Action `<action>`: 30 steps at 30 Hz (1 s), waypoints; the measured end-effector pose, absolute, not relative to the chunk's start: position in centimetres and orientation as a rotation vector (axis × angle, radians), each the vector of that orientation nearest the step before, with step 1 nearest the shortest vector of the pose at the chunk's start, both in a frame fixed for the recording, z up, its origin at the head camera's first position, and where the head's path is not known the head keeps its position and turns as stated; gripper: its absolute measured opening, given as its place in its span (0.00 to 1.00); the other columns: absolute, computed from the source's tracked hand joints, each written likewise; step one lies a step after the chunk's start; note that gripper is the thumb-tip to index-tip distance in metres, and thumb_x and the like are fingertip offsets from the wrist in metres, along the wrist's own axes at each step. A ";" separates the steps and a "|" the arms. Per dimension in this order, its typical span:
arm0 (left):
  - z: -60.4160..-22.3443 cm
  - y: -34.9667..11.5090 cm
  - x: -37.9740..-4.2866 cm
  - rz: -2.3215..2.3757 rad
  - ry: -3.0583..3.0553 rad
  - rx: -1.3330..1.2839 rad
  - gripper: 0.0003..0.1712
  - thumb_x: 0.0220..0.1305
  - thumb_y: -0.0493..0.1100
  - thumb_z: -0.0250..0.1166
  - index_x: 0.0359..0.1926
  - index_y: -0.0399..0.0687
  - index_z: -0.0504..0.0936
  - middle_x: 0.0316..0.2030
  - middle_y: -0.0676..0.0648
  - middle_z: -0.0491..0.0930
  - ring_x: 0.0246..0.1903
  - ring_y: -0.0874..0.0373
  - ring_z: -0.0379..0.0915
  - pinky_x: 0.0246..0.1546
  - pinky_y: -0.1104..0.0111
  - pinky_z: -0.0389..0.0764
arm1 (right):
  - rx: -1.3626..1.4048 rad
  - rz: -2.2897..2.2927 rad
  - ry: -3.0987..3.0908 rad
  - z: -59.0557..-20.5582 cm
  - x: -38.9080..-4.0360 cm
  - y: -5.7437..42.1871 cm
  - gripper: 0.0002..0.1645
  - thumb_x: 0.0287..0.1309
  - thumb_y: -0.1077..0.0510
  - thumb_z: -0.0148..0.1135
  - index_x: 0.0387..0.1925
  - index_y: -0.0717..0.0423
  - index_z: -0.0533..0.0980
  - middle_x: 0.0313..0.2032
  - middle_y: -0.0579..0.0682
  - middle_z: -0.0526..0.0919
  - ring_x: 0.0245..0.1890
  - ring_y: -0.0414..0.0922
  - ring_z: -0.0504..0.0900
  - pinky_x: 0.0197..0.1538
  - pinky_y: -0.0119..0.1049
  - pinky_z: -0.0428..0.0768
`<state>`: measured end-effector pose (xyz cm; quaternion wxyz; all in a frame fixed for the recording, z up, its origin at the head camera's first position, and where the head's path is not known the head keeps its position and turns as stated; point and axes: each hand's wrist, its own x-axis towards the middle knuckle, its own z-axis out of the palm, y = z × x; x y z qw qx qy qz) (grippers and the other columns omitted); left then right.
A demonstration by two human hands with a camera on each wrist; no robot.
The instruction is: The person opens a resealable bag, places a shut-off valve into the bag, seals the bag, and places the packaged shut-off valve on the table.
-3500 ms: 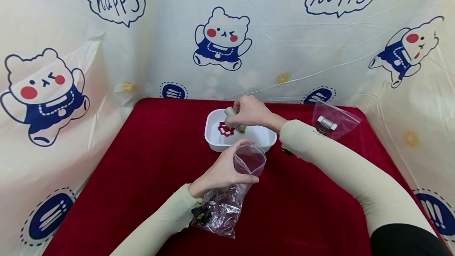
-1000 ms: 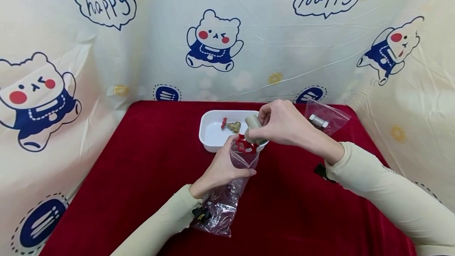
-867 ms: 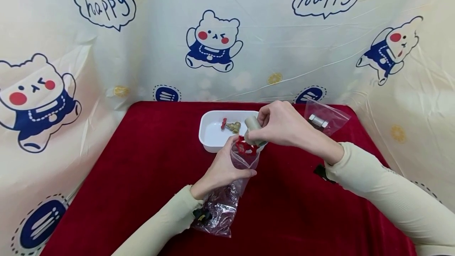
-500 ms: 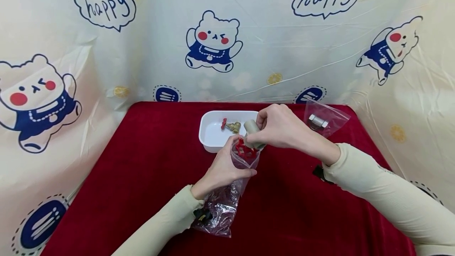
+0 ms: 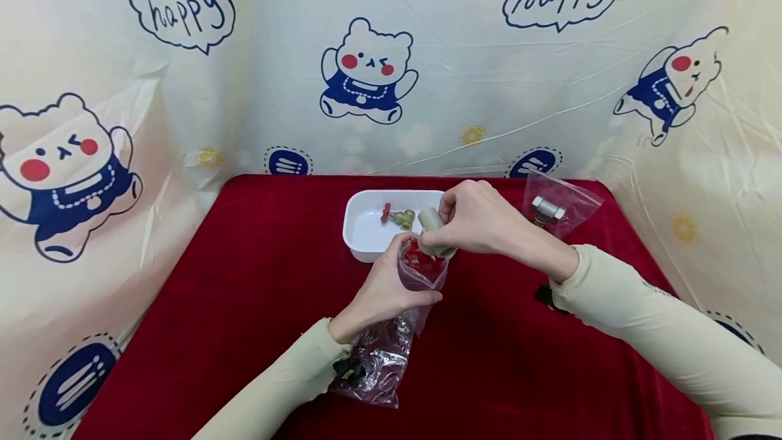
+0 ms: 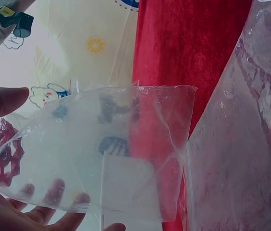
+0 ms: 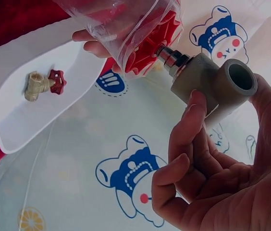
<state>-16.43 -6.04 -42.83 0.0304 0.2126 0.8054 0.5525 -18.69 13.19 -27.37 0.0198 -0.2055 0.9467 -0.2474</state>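
My right hand (image 5: 489, 219) pinches the grey body of a valve (image 7: 198, 79) between thumb and fingers. The valve's red handwheel (image 7: 157, 41) points down and sits inside the mouth of a clear plastic bag (image 5: 381, 365). My left hand (image 5: 385, 284) holds that bag's mouth spread, thumb on the near side and fingers on the far side. In the left wrist view the handwheel (image 6: 3, 154) shows through the film, while the bag's lower part hangs toward the wrist. A smaller brass valve (image 5: 401, 217) with a red handwheel lies in the white tray (image 5: 360, 247) behind the hands.
At the back right, another clear bag (image 5: 577, 206) lies with a silver metal fitting (image 5: 548, 208) in it. Red cloth (image 5: 263, 304) covers the table. A curtain with printed bears (image 5: 369, 73) stands along the back and sides.
My right hand has brought the grey valve from the tray to the bag held by my left hand. Over the last second its red handwheel has sunk lower into the bag's mouth.
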 end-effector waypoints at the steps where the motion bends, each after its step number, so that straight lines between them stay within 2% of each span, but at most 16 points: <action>1: -42.8 -6.0 -16.4 1.708 2.481 0.657 0.55 0.45 0.50 0.86 0.71 0.60 0.65 0.55 0.56 0.79 0.53 0.62 0.77 0.56 0.59 0.79 | -0.638 -0.766 2.935 -27.4 -18.7 13.1 0.17 0.44 0.43 0.77 0.20 0.49 0.81 0.16 0.43 0.77 0.21 0.43 0.74 0.24 0.38 0.74; 14: -43.0 -6.0 -16.4 1.686 2.505 0.624 0.56 0.45 0.54 0.86 0.72 0.61 0.64 0.55 0.56 0.79 0.53 0.62 0.77 0.55 0.60 0.80 | -0.659 -0.687 2.942 -28.4 -18.8 12.6 0.20 0.45 0.41 0.76 0.16 0.48 0.78 0.14 0.41 0.71 0.18 0.40 0.67 0.21 0.36 0.67; 22: -43.0 -5.9 -16.3 1.687 2.501 0.621 0.58 0.45 0.55 0.86 0.74 0.62 0.62 0.56 0.57 0.79 0.53 0.64 0.78 0.55 0.61 0.80 | -0.659 -0.677 2.925 -29.1 -18.8 12.1 0.21 0.43 0.43 0.74 0.12 0.46 0.74 0.11 0.38 0.65 0.16 0.38 0.62 0.20 0.34 0.62; 30: -43.1 -5.8 -16.3 1.701 2.484 0.666 0.59 0.46 0.53 0.85 0.76 0.62 0.62 0.58 0.58 0.78 0.54 0.64 0.77 0.57 0.60 0.79 | -0.650 -0.668 2.906 -29.6 -18.7 12.0 0.18 0.44 0.47 0.72 0.11 0.46 0.74 0.11 0.38 0.65 0.15 0.38 0.60 0.20 0.33 0.62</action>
